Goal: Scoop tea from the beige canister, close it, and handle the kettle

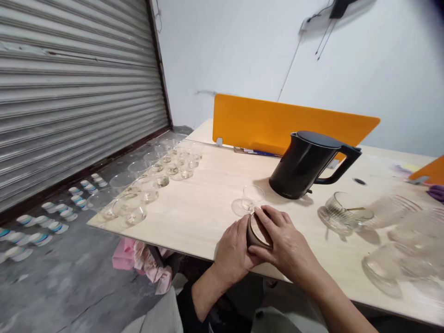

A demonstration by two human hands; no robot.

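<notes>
Pale wood-toned table (208,194) in a room with a white wall (222,55) and, at left, a grey roller shutter (76,88). At the table's near edge, a small round jar (255,239) with a dark side and a light, wood-coloured lid (260,229) sits between both hands; whether its base touches the tabletop cannot be told. The left hand (232,245) curls around the jar's left side; the right hand (286,240) is partly closed, fingers across the lid and thumb along the near side. Judged by appearance, the jar is stiff and fairly light, possibly breakable and somewhat slippery if its wall is glazed; its side offers the steadiest hold, its rim the natural grip for the lid. Just beyond the hands stands a small clear glass (251,196), thin-looking and probably fragile. Behind it to the right is a black kettle (298,166), before an orange partition (256,122). Clear glasses (162,179) line the table's left end; further glassware (342,210), partly blurred, occupies the right. White-topped containers (26,220) stand on the grey floor (86,282).
</notes>
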